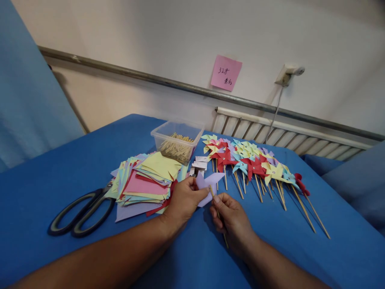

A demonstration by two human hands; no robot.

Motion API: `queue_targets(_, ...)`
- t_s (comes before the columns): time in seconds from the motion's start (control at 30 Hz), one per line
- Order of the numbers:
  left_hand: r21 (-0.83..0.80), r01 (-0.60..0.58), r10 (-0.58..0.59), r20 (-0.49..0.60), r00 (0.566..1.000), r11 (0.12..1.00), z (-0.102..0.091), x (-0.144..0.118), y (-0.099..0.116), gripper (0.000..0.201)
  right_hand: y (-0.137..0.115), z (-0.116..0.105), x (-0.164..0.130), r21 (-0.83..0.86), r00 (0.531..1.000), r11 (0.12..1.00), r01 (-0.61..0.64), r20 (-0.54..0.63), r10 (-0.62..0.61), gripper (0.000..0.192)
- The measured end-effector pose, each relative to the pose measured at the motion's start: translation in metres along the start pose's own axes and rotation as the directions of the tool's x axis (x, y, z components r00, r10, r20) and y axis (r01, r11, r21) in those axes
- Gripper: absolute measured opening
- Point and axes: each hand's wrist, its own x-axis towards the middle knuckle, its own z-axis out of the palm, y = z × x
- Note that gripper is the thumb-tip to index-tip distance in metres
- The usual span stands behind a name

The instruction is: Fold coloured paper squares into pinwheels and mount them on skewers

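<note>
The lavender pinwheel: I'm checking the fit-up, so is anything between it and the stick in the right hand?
Nothing visible. The left hand pinches the lavender paper pinwheel, and the wooden stick in the right hand already meets its lower edge.

- Left hand (184, 200): bare, no glove, no ring or watch in view.
- Right hand (231, 218): bare too, no glove, nothing worn on the fingers.
- Both forearms are uncovered from wrist to the lower edge of the picture; no sleeve shows.
- Wrists carry no band, strap or bracelet.
- Nails are short and unpainted where they show.
- The rest of the body is out of view.
</note>
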Motion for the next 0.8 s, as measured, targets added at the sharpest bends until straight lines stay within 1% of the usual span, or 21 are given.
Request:
queue_targets(0.23,0.029,-0.004,0.004,-0.010,1.000,1.000,-0.0006,-0.0001,0.0003,0.028,-0.0005,-0.0018,0.0032,0.008,0.999,1.000,-0.030,-0.010,0.030,0.033)
queue_targets(0.5,-0.061,0.019,-0.019,0.004,1.000,0.998,0.0016,-0.0027,0.0006,0.027,0.0004,-0.0040,0.0052,0.007,1.000,1.000,-0.027,0.003,0.027,0.036)
queue_targets(0.8,-0.090,0.021,-0.021,-0.001,1.000,0.996,0.0005,0.0018,-0.0023,0.029,-0.0027,0.0009,0.0048,0.016,1.000,1.000,-0.008,-0.022,0.008,0.039)
